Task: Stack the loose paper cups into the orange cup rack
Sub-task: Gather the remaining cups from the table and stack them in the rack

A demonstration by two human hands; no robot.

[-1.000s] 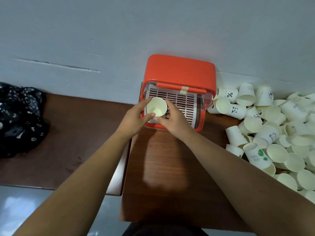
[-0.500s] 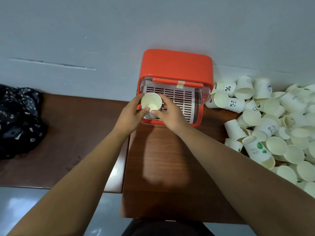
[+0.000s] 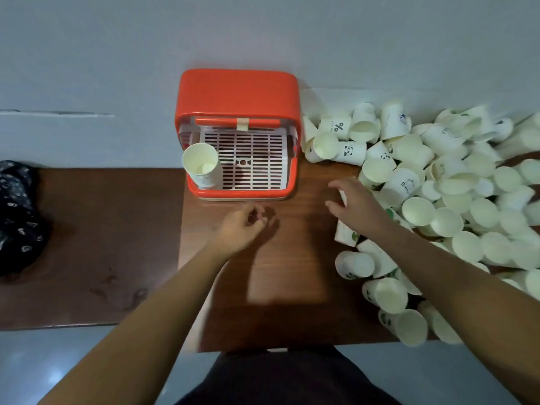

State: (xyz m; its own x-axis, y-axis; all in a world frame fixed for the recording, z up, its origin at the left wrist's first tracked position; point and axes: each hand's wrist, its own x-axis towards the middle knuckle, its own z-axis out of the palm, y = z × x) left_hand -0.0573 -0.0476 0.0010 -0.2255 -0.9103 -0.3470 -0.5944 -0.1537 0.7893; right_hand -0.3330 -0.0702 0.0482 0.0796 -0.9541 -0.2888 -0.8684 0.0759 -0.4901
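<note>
The orange cup rack [image 3: 237,95] stands against the wall, its white slotted tray facing me. A stack of paper cups [image 3: 201,166] stands upright in the tray's front left corner, free of both hands. A big heap of loose paper cups [image 3: 455,182] covers the table to the right. My left hand [image 3: 244,226] hovers just in front of the rack, fingers curled, holding nothing. My right hand [image 3: 355,204] reaches over the left edge of the heap with fingers spread; a cup lies partly hidden under it, and no grip shows.
The wooden table [image 3: 286,276] has bare surface in front of the rack. A lower brown bench [image 3: 96,229] sits to the left with a dark patterned cloth [image 3: 17,211] on it. The grey wall is close behind the rack.
Both hands let go of the cup stack, which now stands in the rack's front left corner. The left hand drew back toward me; the right hand moved right to the loose cups.
</note>
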